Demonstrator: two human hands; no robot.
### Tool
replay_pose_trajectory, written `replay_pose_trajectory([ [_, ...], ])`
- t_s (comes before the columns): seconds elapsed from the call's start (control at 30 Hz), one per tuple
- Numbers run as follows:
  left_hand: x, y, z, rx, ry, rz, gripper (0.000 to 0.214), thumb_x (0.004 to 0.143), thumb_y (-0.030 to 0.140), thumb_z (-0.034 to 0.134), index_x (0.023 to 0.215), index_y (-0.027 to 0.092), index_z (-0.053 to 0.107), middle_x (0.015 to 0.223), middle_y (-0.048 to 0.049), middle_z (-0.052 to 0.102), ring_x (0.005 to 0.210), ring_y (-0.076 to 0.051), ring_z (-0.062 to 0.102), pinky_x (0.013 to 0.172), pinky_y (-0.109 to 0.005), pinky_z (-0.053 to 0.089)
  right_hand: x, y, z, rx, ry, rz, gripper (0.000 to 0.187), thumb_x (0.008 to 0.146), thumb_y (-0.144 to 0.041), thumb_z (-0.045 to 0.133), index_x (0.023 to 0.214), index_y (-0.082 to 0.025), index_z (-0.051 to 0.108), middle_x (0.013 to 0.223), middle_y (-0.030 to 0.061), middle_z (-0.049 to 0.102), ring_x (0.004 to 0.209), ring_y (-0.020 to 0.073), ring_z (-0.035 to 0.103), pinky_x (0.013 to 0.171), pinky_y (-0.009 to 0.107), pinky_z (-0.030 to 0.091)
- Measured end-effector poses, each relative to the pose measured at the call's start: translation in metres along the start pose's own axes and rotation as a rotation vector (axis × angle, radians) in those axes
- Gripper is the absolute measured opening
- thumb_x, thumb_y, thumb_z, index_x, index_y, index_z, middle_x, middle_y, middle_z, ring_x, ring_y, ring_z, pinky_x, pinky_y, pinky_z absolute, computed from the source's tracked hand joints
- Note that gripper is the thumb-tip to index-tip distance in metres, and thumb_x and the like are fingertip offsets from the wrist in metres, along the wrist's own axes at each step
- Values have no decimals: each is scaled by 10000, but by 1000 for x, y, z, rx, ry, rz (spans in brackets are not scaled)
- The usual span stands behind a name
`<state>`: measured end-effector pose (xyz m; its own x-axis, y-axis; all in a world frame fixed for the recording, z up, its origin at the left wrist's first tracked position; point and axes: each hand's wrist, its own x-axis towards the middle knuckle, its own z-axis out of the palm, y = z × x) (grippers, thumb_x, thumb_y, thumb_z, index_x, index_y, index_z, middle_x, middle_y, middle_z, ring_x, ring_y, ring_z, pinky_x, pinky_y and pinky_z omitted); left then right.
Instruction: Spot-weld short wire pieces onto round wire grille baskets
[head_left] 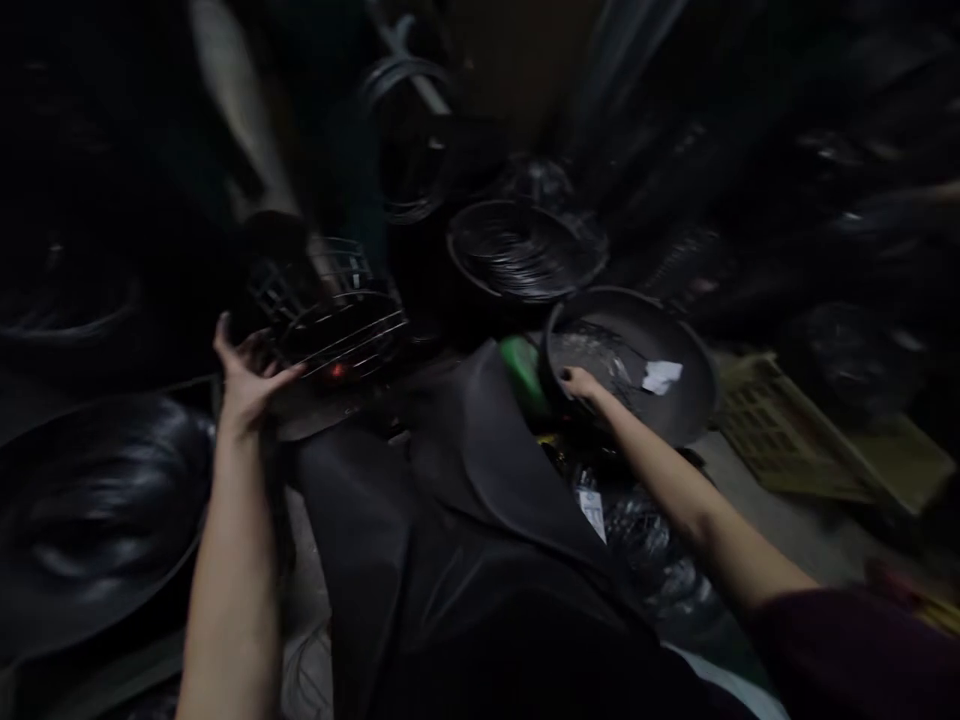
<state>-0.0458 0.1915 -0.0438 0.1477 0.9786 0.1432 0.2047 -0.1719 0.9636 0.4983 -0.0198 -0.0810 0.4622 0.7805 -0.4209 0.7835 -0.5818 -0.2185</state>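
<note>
In the head view, the left hand (255, 375) is half open, fingers against the side of a wire rack (334, 320); I can't tell whether it grips. The right hand (583, 388) reaches across, fingertips on the rim of a dark round pan (637, 322), its grip also unclear; that pan holds a white paper scrap (662, 377); a shallow pan of coiled wire (517, 250) sits just behind; a large dark pan (97, 510) lies beside the left arm; nothing shows either piece lifted clear.
</note>
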Motion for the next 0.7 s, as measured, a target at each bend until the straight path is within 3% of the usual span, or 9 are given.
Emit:
replay_pose_trajectory([
  [0.07,5,-7,-1,-13,-7,-5,1233,409,481,949,1387,670,222,1330,106,541,1417,-321,449,1111,-636,414,7,11,-4,9,7,122,318,912,-326,600,1120,-90,646,1095,134,688,979,186,648,914,339,505],
  [0.2,-2,-3,-1,-16,-18,-5,1213,456,523,933,1425,619,210,1407,70,518,1426,-328,441,1152,-651,407,11,22,-16,47,56,214,487,910,-217,504,1374,-67,490,1267,194,631,1120,232,610,980,304,446],
  [0.33,1,-5,-2,-8,-47,-24,1212,362,552,957,1344,691,260,1379,162,536,1447,-304,412,1164,-632,405,21,22,-23,68,55,290,533,951,-229,403,1437,-12,408,1321,247,586,1149,251,601,986,320,435],
  [0.4,6,-12,-3,-27,-70,-29,1200,324,548,965,1294,732,283,1331,216,556,1443,-267,421,1191,-604,376,25,17,-19,73,15,307,498,947,-294,465,1359,-16,506,1275,244,614,1100,241,618,959,325,450],
  [0.5,10,-19,-1,-39,-82,0,1155,372,541,961,1271,762,269,1248,230,590,1369,-220,498,1178,-569,399,24,9,-9,88,-47,273,371,844,-323,647,1129,-87,667,1108,163,696,972,196,642,877,291,474],
  [0.57,6,-18,2,-25,-41,22,1217,370,555,957,1319,728,216,1219,167,601,1300,-229,547,1098,-543,480,15,5,-7,93,-38,239,237,783,-279,688,949,-111,709,969,141,715,889,196,644,803,280,472],
  [0.63,-5,-10,7,20,26,24,1313,386,643,922,1420,622,114,1243,56,578,1254,-246,572,1008,-483,538,-1,5,-11,96,6,199,154,754,-288,691,740,-134,682,800,146,691,762,210,629,711,308,458],
  [0.7,-19,3,10,106,80,15,1353,491,761,825,1499,472,-29,1299,-62,526,1251,-242,580,966,-417,548,-18,7,-21,115,52,126,301,751,-390,686,555,-192,573,619,119,610,573,181,547,608,342,425],
])
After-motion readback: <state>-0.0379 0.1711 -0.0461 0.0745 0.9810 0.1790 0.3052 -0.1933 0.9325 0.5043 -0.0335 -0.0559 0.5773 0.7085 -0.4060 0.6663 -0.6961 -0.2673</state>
